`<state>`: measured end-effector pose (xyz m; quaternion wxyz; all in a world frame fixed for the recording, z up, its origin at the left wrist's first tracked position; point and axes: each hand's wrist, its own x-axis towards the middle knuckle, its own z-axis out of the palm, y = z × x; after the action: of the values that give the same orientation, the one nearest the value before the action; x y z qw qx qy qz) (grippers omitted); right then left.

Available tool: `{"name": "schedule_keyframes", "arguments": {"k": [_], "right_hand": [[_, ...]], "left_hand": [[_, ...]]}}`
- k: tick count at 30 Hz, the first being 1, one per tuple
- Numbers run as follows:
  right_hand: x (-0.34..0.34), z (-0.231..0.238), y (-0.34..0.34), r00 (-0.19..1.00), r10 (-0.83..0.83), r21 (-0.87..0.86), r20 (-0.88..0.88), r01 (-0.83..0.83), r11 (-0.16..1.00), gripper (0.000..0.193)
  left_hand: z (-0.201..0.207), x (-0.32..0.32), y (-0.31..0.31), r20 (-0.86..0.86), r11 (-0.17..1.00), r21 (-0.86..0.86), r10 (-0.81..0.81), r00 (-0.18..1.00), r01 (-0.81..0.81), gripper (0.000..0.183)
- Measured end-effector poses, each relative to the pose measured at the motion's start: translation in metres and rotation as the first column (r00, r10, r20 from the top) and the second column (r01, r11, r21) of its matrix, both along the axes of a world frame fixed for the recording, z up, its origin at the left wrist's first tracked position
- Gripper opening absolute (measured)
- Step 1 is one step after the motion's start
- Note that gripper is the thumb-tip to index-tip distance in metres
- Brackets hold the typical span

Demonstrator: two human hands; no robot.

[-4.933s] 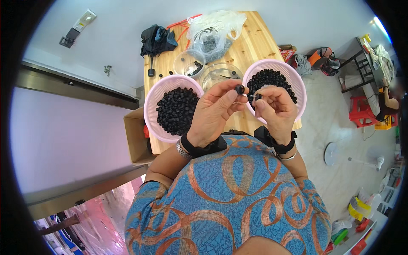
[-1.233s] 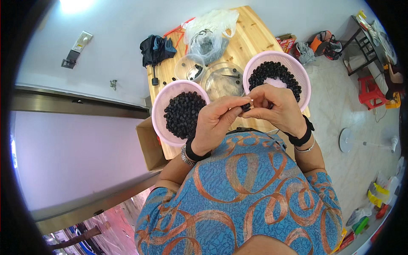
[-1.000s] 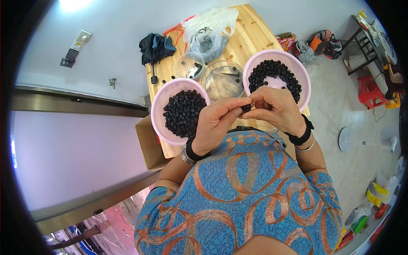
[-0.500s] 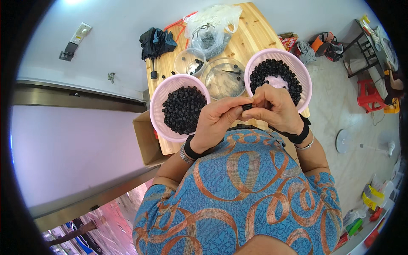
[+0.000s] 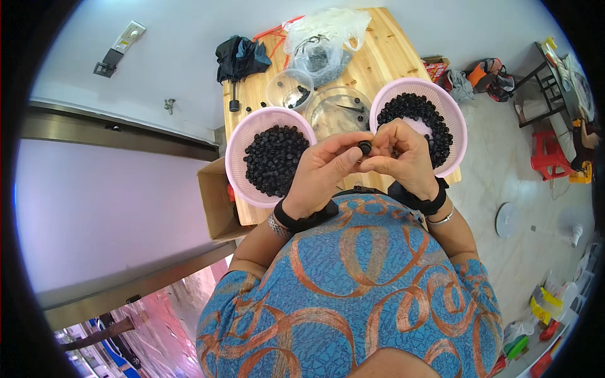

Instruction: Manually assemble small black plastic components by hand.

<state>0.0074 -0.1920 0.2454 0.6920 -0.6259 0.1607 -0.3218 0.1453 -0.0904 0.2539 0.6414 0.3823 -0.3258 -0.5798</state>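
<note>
both hands raised above table (image 5: pixel 378 50) edge, fingertips meeting; left hand (image 5: pixel 324 171) and right hand (image 5: pixel 400 157) pinch small black piece (image 5: pixel 364 147) between them, fingers narrow, closed on it; piece sits between two pink baskets; left basket (image 5: pixel 242 135) holds black pieces, beside left hand; right basket (image 5: pixel 450 120) holds more black pieces, partly behind right hand; clear bowl (image 5: pixel 339 108) between baskets, further back; small clear cup (image 5: pixel 290 89), plastic bag (image 5: pixel 324 38), black cloth (image 5: pixel 241 58) at far end; cardboard box (image 5: pixel 214 201) beside table
</note>
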Motion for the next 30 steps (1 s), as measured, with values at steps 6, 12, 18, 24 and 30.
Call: {"name": "schedule_keyframes", "arguments": {"k": [6, 12, 18, 24, 30], "right_hand": [[0.004, -0.010, 0.001, 0.995, 0.008, 0.066, -0.095, -0.002, 0.998, 0.021], [-0.006, -0.034, 0.003, 0.969, 0.030, 0.067, -0.247, -0.014, 0.998, 0.013], [-0.019, -0.055, 0.000, 0.953, -0.031, 0.035, -0.301, 0.044, 0.998, 0.012], [-0.015, -0.058, 0.000, 0.945, -0.073, 0.081, -0.319, 0.103, 0.991, 0.011], [-0.009, -0.054, 0.004, 0.937, -0.103, 0.071, -0.333, 0.134, 0.988, 0.011]], "left_hand": [[-0.019, 0.026, 0.001, -0.217, 0.999, 0.048, 0.007, 0.976, 0.004, 0.029], [-0.046, 0.080, 0.021, 0.099, 0.939, 0.196, 0.266, 0.959, -0.281, 0.025], [-0.086, 0.156, 0.059, 0.935, 0.950, -0.033, 0.140, 0.326, -0.312, 0.020], [-0.063, 0.181, -0.021, 0.976, 0.990, 0.016, 0.014, 0.216, -0.138, 0.016], [-0.145, 0.235, -0.139, 0.966, 0.968, 0.250, -0.247, 0.081, -0.029, 0.022]]}}
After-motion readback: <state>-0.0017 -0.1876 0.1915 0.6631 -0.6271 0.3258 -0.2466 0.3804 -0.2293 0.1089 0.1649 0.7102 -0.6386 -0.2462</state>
